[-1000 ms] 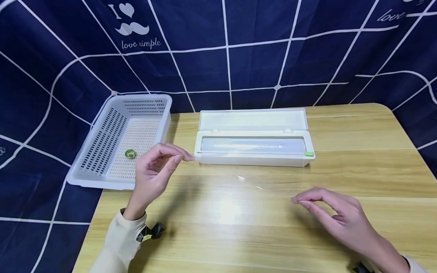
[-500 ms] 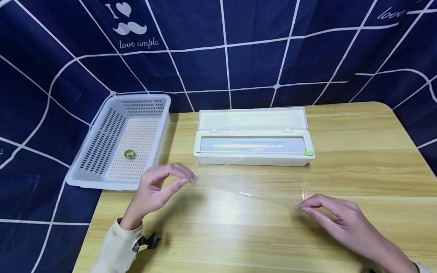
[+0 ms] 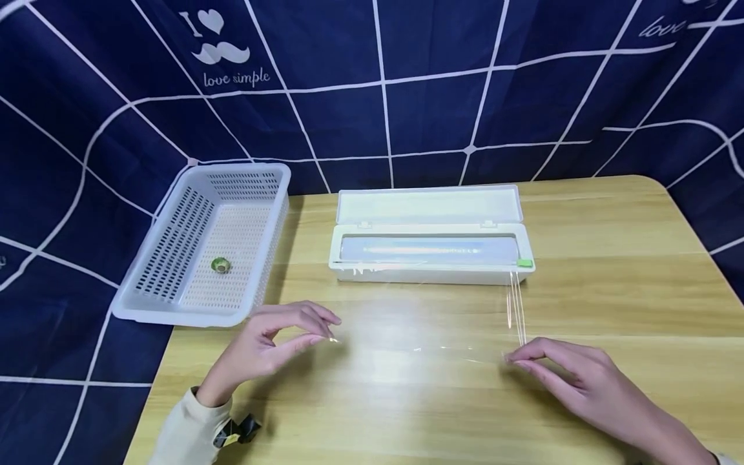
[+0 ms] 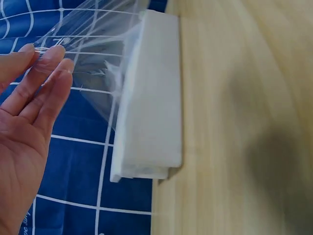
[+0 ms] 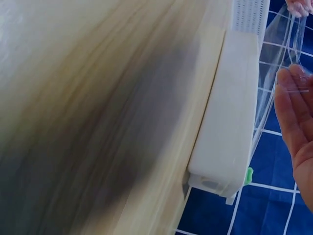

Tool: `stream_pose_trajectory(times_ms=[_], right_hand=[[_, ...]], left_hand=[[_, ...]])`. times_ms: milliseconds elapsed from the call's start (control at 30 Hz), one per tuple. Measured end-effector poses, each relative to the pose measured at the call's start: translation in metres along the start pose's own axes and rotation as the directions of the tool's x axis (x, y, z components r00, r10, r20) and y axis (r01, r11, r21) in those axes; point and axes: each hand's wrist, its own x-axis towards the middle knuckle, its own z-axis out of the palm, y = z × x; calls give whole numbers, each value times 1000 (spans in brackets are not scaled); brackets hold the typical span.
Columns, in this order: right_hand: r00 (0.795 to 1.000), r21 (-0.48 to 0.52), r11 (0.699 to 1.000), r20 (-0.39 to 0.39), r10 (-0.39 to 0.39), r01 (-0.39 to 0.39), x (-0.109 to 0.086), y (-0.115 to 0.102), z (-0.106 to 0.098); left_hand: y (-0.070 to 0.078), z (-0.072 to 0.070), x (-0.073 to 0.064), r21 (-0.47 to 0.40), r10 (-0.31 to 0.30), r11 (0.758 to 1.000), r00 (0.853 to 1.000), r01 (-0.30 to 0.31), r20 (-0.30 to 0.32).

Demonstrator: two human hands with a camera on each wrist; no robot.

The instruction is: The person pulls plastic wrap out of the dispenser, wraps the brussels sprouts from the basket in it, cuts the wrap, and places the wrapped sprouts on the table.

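A sheet of clear plastic wrap (image 4: 100,46) stretches from a white dispenser box (image 3: 433,275) toward me. My left hand (image 3: 285,339) pinches its left front corner between thumb and fingertips. At the right front corner, my right hand (image 3: 572,381) pinches the wrap too, and bright creases run from there up to the box. Inside the box, whose lid (image 3: 430,205) is raised, lies the wrap roll (image 3: 430,249). A green slider (image 3: 526,263) sits at the right end of its front edge. Both wrist views show the wrap held above the table, in line with the box front.
A white perforated basket (image 3: 273,258) stands on the left, with a small round green item (image 3: 221,265) on its floor. The wooden table (image 3: 407,420) carries everything. Dark blue cloth with white lines (image 3: 436,116) hangs behind and at the sides.
My left hand has come down toward me from beside the box's left end, pulling the wrap's left side out. My right hand has shifted slightly nearer, and creases now show on its side.
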Motion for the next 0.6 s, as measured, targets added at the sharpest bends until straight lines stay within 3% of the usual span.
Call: stream_pose_trajectory(times_ms=[367,500,600], right_hand=[[999,-26,1000,38,7,-6,-11,9,-2],[996,-32,999,80,32,-30,-14,13,-3],[995,-39,999,94,32,-28,-16,16,-2]], left_hand=[[-14,8,-11,75,89,992,990,-97,107],[-14,13,-14,175,90,978,986,-114,140],[-15,15,-16,265,93,954,977,-143,191]])
